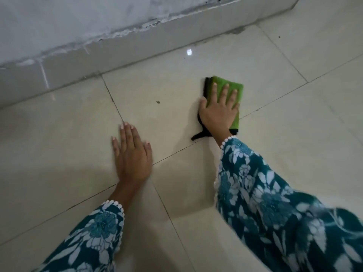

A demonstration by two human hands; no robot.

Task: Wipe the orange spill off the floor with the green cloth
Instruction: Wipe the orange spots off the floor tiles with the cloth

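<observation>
The green cloth (pixel 228 95) lies flat on the tiled floor (pixel 275 144), right of centre in the head view and a short way out from the skirting tile (pixel 137 50) at the foot of the wall (pixel 68 22). It is folded into a rough rectangle, several layers thick. The upper face is bright green with a fine, towel-like nap. A black edging (pixel 206 87) shows along its left side and at the near right corner, and a black strip (pixel 200 135) trails out from under the wrist onto the tile. The cloth sits across a grout line (pixel 275 99) that runs diagonally between two tiles.

The right hand (pixel 219 112) presses down on the cloth, palm flat, fingers straight and slightly spread, pointing away from the person. The thumb lies off the cloth's left edge, against the black border. The fingers do not curl round the fabric.

The left hand (pixel 132 156) rests flat on bare tile, well apart from the cloth, fingers extended and close together. It holds nothing.

Both forearms wear teal sleeves (pixel 265 193) printed with white flowers and trimmed at the cuff with small white bobbles.

The tiles are glossy cream. No orange mark is discernible on the visible floor around the cloth. A small dark speck (pixel 157 102) lies on the tile between the hands, and a bright reflection (pixel 189 52) shows near the skirting.
</observation>
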